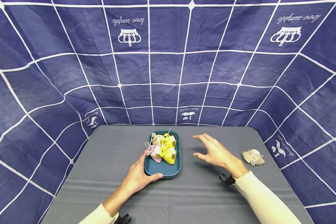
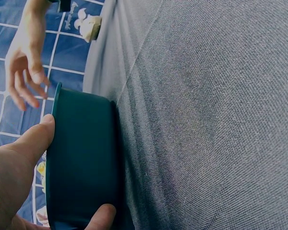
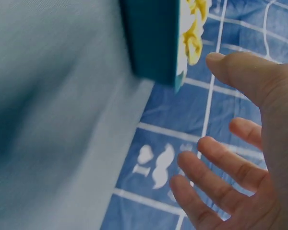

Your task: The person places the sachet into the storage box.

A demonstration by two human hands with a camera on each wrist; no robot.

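A dark teal plastic tray (image 1: 168, 170) stands on the grey table and holds several small drawstring pouches. Two are yellow (image 1: 169, 154), one is pink (image 1: 156, 152), and a beige one (image 1: 156, 138) lies at the back left. My left hand (image 1: 138, 175) grips the tray's near-left corner, its thumb along the front rim; the left wrist view shows a fingertip (image 2: 103, 218) against the outer wall. In the air right of the tray is my right hand (image 1: 214, 152), fingers spread and holding nothing. Another beige pouch (image 1: 253, 157) with a white tie lies beyond it on the right.
Grey cloth covers the table (image 1: 106, 155). Blue curtains (image 1: 168, 68) with white grid lines rise behind it and at both sides. A black strap (image 1: 226, 179) circles the right wrist.
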